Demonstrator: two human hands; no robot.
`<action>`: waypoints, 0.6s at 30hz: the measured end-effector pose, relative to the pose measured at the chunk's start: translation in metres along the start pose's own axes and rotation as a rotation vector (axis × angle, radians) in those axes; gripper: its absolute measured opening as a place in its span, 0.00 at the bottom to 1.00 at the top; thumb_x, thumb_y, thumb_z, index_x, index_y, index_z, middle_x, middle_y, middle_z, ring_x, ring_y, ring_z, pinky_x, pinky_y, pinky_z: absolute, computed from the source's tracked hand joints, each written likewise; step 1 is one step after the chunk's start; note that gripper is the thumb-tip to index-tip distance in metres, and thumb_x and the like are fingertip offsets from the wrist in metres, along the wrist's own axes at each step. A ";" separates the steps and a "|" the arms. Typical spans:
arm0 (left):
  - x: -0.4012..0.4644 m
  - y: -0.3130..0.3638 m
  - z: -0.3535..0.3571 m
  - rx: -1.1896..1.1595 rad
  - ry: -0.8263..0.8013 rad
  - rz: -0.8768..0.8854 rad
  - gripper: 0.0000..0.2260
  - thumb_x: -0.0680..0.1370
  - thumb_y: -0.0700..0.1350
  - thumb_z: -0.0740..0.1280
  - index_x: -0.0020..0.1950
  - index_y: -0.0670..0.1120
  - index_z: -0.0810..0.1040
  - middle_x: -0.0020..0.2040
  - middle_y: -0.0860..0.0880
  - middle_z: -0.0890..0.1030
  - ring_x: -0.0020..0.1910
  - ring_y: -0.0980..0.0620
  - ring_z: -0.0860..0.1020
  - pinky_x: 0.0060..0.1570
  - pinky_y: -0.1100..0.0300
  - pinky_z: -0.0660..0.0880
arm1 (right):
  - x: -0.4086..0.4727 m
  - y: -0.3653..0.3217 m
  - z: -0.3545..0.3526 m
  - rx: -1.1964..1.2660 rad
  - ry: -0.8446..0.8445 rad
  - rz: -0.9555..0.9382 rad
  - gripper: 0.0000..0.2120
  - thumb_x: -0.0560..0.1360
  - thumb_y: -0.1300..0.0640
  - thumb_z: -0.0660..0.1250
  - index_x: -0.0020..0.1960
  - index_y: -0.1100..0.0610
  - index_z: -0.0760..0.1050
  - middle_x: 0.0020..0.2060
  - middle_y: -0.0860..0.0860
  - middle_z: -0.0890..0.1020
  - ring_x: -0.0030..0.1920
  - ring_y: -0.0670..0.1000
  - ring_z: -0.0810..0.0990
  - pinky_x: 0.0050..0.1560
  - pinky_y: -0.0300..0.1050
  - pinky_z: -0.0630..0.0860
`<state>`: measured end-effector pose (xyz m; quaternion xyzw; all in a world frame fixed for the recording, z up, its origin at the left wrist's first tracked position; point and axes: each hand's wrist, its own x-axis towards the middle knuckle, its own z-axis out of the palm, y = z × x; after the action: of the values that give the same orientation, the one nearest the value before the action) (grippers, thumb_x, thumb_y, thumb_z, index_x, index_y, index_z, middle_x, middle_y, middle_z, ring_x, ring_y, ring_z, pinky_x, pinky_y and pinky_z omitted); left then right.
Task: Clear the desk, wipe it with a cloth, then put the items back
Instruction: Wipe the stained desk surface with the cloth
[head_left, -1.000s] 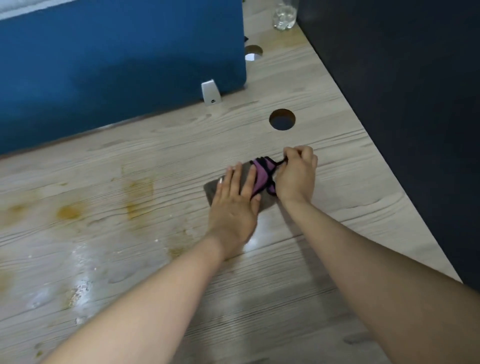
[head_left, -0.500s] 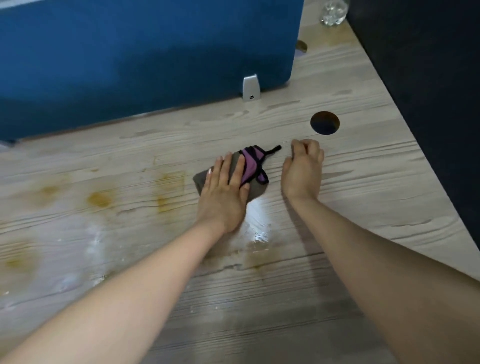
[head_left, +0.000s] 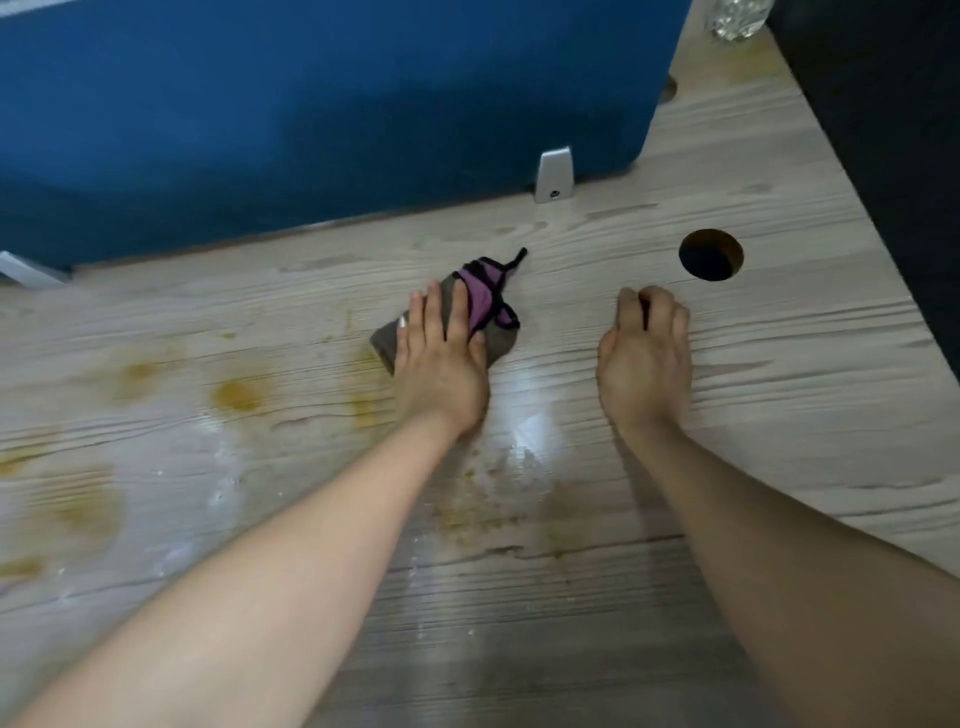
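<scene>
The cloth is a small grey-brown rag, bunched rather than flat, with a purple patch edged in black on its far side and a thin black cord trailing off toward the far right. It lies on the desk near the middle, just this side of the blue panel.

The left hand lies flat on the cloth, fingers straight and slightly spread, covering its near half. The right hand rests on the bare desk to the right of the cloth, apart from it, fingers curled under and holding nothing that can be seen. Just beyond its knuckles is the round hole in the desk.

The desk is pale wood grain. Yellow-brown stains spot its left half, and more speckled staining sits near the left forearm. A wet sheen glints between the two wrists.

The near edge of the cloth is hidden under the left palm, so its full outline cannot be made out. A grey bracket stands at the foot of the panel. A glass at the far right is cut off by the top edge. A second hole is mostly hidden behind the panel's corner. The dark area to the right of the desk shows no detail.
</scene>
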<state>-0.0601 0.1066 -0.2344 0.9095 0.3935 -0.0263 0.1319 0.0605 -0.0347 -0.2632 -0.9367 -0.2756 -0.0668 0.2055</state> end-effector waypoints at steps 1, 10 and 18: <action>-0.004 -0.003 -0.001 -0.009 -0.024 0.051 0.24 0.83 0.52 0.45 0.77 0.51 0.41 0.78 0.49 0.41 0.76 0.50 0.38 0.73 0.56 0.36 | 0.000 0.000 0.000 -0.005 0.003 -0.002 0.20 0.76 0.64 0.61 0.67 0.65 0.70 0.59 0.62 0.73 0.57 0.56 0.65 0.57 0.49 0.71; 0.059 -0.066 -0.023 0.064 0.046 -0.177 0.24 0.82 0.51 0.45 0.78 0.48 0.44 0.78 0.47 0.44 0.76 0.49 0.42 0.74 0.55 0.39 | 0.000 0.000 0.001 -0.032 0.013 0.003 0.20 0.76 0.65 0.61 0.67 0.65 0.69 0.59 0.61 0.73 0.57 0.57 0.65 0.54 0.51 0.73; 0.013 -0.012 -0.009 -0.015 -0.041 0.172 0.25 0.83 0.52 0.46 0.77 0.51 0.42 0.78 0.50 0.42 0.76 0.51 0.39 0.72 0.56 0.36 | -0.002 0.000 0.002 -0.035 0.038 0.001 0.19 0.76 0.65 0.62 0.66 0.65 0.70 0.58 0.62 0.74 0.56 0.56 0.62 0.55 0.52 0.73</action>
<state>-0.0608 0.1260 -0.2304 0.9382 0.3112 -0.0304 0.1485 0.0591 -0.0346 -0.2655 -0.9389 -0.2698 -0.0893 0.1944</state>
